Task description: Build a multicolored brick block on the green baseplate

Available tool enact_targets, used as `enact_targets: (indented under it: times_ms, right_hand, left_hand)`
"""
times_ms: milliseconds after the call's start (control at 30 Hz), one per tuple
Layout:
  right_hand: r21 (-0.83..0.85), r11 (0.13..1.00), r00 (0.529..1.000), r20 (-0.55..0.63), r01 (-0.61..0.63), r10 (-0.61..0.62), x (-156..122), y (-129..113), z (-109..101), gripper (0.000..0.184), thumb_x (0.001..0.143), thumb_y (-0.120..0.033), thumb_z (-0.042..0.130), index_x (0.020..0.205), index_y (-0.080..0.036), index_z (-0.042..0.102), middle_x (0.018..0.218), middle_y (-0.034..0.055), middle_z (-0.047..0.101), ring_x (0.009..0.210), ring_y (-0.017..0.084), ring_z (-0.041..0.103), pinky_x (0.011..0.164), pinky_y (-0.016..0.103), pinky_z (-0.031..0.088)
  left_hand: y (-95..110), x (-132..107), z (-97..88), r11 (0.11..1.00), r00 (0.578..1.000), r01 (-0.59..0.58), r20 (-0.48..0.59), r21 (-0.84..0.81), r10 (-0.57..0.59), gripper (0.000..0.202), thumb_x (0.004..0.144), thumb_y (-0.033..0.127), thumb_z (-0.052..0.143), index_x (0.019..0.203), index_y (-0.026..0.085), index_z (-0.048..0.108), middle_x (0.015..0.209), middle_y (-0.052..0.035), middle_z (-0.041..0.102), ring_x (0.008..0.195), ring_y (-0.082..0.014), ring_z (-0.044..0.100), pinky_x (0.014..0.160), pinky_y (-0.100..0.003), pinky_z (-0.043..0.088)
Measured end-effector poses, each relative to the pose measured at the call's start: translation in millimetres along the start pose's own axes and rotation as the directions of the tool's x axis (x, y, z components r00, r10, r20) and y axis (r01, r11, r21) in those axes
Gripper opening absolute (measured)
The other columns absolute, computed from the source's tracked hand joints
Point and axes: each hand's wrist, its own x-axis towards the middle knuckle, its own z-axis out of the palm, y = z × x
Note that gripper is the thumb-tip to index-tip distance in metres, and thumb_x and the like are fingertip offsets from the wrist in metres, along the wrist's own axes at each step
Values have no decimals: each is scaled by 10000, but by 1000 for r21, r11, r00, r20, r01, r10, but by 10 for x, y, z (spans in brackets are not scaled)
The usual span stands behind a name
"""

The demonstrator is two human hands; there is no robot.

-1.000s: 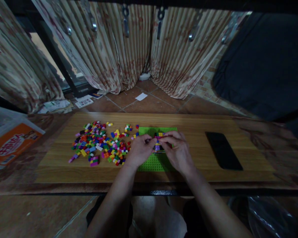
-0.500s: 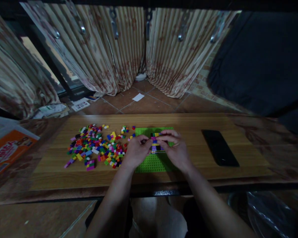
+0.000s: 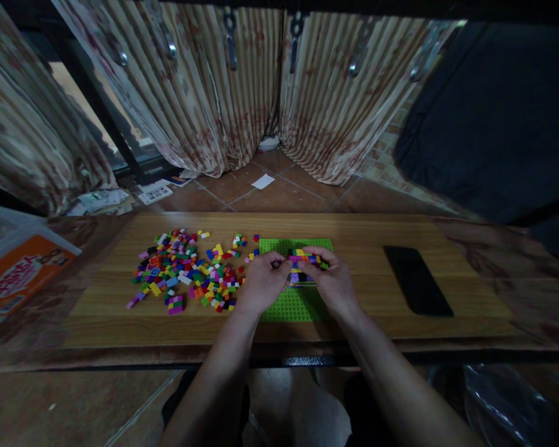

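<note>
A green baseplate (image 3: 289, 307) lies on the wooden table (image 3: 363, 236) in front of me. On it stands a small multicoloured brick build (image 3: 302, 257). My left hand (image 3: 261, 284) pinches the build's left end with fingertips. From the right, my right hand (image 3: 331, 279) grips the same build, fingers curled over its top. Both hands hide the lower part of the build. A pile of loose coloured bricks (image 3: 186, 270) spreads over the table just left of my left hand.
A black phone (image 3: 417, 279) lies flat on the table's right side. An orange box (image 3: 13, 276) sits off the table's left end. Striped curtains (image 3: 242, 87) hang behind; papers (image 3: 263, 181) lie on the tiled floor beyond.
Both hands stay on the brick build over the baseplate; the fingers have shifted slightly on it. The camera view has swayed a little.
</note>
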Motion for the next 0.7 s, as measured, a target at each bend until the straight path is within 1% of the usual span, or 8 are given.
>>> enact_targets:
  times_ms: [200,333,400,467,533,567,633,700]
  right_hand:
    - [69,997,1000,-17,-21,22,16,-38,21,293,595,-340,768,854,-214,713,847,19,706,769,191,641,722,328,500]
    - [165,985,999,20,-44,41,28,-72,-30,347,577,-360,805,889,-227,729,864,12,713,775,188,648,729,334,504]
    - [229,973,1000,-18,4,0,41,-86,-84,340,621,-380,792,926,-242,732,900,14,718,799,186,651,741,340,508]
    - [264,962,993,-109,70,-42,55,-97,-139,274,682,-383,756,918,-247,730,878,13,718,792,181,646,736,343,507]
    - [256,961,981,-181,109,-64,59,-109,-173,199,727,-374,725,874,-240,725,835,14,711,764,177,639,723,344,506]
    - [230,965,977,-197,128,-83,52,-119,-178,172,744,-366,714,857,-236,722,830,17,707,762,177,636,724,345,505]
    - [129,970,967,-179,205,-180,19,-153,-166,135,781,-348,687,851,-237,719,863,26,697,797,179,635,747,348,504]
    - [-4,944,938,-110,330,-328,-36,-204,-132,118,820,-323,655,881,-245,718,919,33,684,866,184,631,795,352,499]
  left_hand:
    - [-9,4,30,990,994,105,-2,-99,-106,168,780,323,609,707,172,609,480,39,551,398,-103,507,406,-205,388]
    - [37,-15,-22,988,998,60,-8,-141,-61,185,771,325,636,684,163,614,467,46,533,389,-81,467,403,-190,355]
    - [90,-26,-83,976,997,64,-30,-209,-72,183,775,317,642,696,154,623,487,44,542,412,-75,486,424,-184,378]
    - [151,-33,-151,941,992,84,-65,-328,-111,169,783,305,645,728,146,634,530,35,566,450,-75,525,464,-186,425]
    - [200,-39,-202,889,986,107,-71,-445,-154,158,789,296,650,770,138,651,583,14,605,500,-84,570,524,-204,477]
    - [217,-43,-218,864,984,120,-54,-489,-167,159,793,293,653,794,134,663,604,0,624,526,-92,591,558,-218,499]
    - [237,-56,-228,829,985,150,12,-539,-171,162,793,274,661,847,124,684,637,-28,658,580,-111,628,631,-247,531]
    - [245,-74,-220,822,987,159,71,-547,-144,162,782,236,673,892,118,696,676,-46,688,631,-123,655,695,-268,543]
